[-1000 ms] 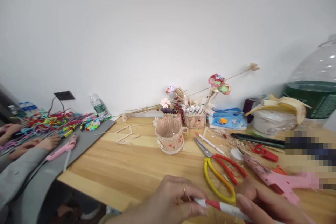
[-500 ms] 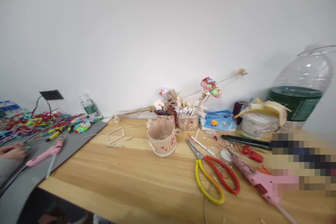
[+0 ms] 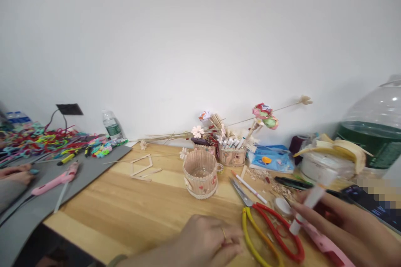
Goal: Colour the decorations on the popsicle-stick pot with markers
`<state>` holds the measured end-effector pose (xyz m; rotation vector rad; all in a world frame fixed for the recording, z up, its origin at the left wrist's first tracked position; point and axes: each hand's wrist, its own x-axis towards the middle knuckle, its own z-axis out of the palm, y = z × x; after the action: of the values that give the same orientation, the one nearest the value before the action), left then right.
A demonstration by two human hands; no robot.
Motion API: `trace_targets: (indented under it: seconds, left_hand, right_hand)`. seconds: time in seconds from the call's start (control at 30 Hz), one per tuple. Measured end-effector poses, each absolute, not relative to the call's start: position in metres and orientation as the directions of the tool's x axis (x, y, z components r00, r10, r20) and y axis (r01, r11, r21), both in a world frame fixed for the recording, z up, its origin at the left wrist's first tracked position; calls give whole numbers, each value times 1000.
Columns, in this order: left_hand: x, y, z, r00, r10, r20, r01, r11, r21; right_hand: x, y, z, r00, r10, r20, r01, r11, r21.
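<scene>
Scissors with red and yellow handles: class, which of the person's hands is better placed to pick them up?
Probably the left hand: it holds nothing visible and its fingertips lie just beside the scissors' yellow handle. The right hand is busy holding a white marker.

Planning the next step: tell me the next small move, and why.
Probably bring the left hand to the lower end of the pen: the right hand holds it tilted, that end hanging above the scissors, while the left rests curled, apart from it.

The scene is evenly and brightly lit, soft shadows are cast on the white wall (image 3: pixel 200 41), and edges are bent and slightly blurred.
</scene>
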<state>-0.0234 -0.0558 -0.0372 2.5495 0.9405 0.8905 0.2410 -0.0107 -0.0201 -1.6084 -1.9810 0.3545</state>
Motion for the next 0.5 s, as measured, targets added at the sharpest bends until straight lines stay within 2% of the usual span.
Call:
trace_targets:
  seconds: [0.03, 0.07, 0.13, 0.2, 0.27, 0.33, 0.37, 0.43, 0.5]
  left_hand:
    - [-27, -54, -32, 576, 658, 485, 502, -753, 425]
    - [-30, -51, -27, 550, 663, 509, 524, -748, 408]
    - [-36, -42, -19, 487, 700, 522, 569, -708, 419]
    - [-43, -28, -11, 413, 762, 498, 594, -640, 488]
    - [-49, -11, -2, 327, 839, 434, 609, -539, 582]
    - [-54, 9, 9, 264, 886, 382, 633, -458, 624]
    - [-56, 19, 14, 258, 885, 389, 659, -455, 599]
    - [-55, 41, 23, 324, 835, 444, 763, -508, 399]
    - [-49, 62, 30, 364, 812, 456, 787, -530, 316]
  right_hand:
    - [239, 4, -12, -266, 951, 160, 912, 302, -277]
    - [233, 19, -4, -298, 945, 134, 931, 319, -176]
    - [218, 46, 4, -323, 943, 83, 944, 327, -48]
    - [201, 70, 5, -357, 934, -9, 932, 357, 59]
    - [187, 87, -2, -367, 925, -94, 917, 377, 129]
    - [178, 99, -11, -366, 917, -161, 906, 390, 162]
    - [176, 103, -15, -366, 912, -185, 903, 396, 169]
    - [173, 107, -23, -368, 903, -223, 897, 408, 173]
    - [173, 109, -28, -375, 895, -243, 892, 420, 170]
